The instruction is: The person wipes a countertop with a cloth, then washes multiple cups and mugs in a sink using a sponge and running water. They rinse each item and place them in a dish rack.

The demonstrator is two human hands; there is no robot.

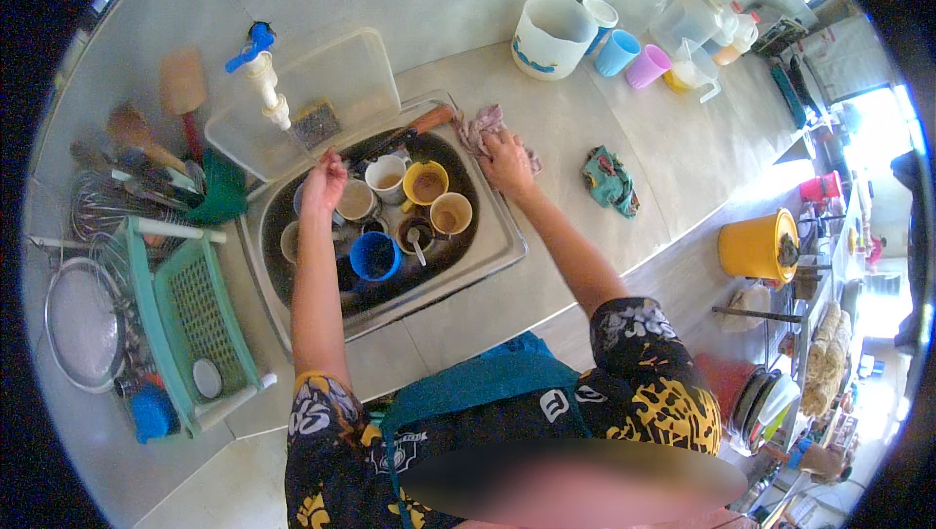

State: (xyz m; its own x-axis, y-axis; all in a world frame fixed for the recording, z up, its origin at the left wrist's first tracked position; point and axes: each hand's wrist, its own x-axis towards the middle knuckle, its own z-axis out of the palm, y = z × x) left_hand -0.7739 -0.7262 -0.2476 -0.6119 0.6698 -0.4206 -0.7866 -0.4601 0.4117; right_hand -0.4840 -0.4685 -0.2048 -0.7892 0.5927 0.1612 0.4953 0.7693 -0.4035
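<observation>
My left hand (325,181) is over the left part of the sink, fingers curled, in the thin stream below the white tap (269,90) with a blue handle. Whether anything small is inside it cannot be seen. On the counter to the sink's right, my right hand (507,165) grips a crumpled pink cloth (486,122). The sink (504,244) holds several used cups, among them a white mug (386,176), a yellow mug (425,183) and a blue cup (374,256). A spoon (417,247) stands in a dark-stained cup. A wooden-handled utensil (430,120) lies across the sink's back edge.
A green dish rack (194,309) and a utensil holder (219,189) stand left. Behind the sink, a clear plastic tub (358,64) leans on the wall. A green cloth (610,181) lies right; a white bucket (552,39), plastic cups (618,53) and jugs (687,21) line the back.
</observation>
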